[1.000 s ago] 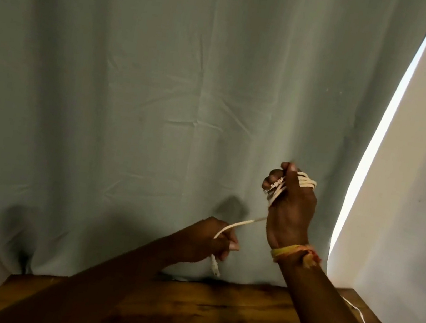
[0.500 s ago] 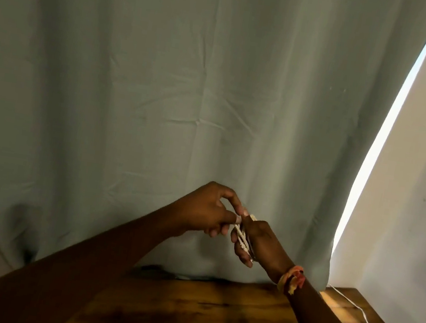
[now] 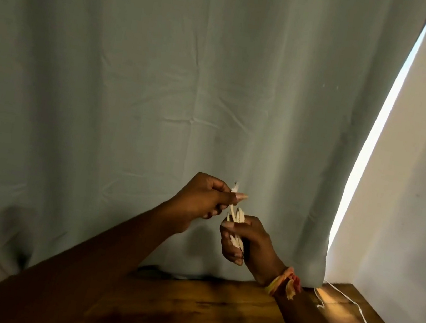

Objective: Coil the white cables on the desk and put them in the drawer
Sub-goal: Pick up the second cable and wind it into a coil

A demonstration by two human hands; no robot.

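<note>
A small bundle of coiled white cable is held in the air above the wooden desk. My right hand is closed around the bundle's lower part. My left hand pinches the cable's free end between thumb and fingers just above the bundle, with the plug tip poking up past the thumb. A second white cable lies loose along the desk's right side. The drawer is out of sight.
A pale green curtain hangs right behind the desk. A white wall stands at the right, with a bright gap between it and the curtain. The desk's right edge runs close to the wall.
My right hand has come down from its raised position with the loops slipped off its fingers into a bundle. My left hand has risen and now holds the cable end above the bundle.
</note>
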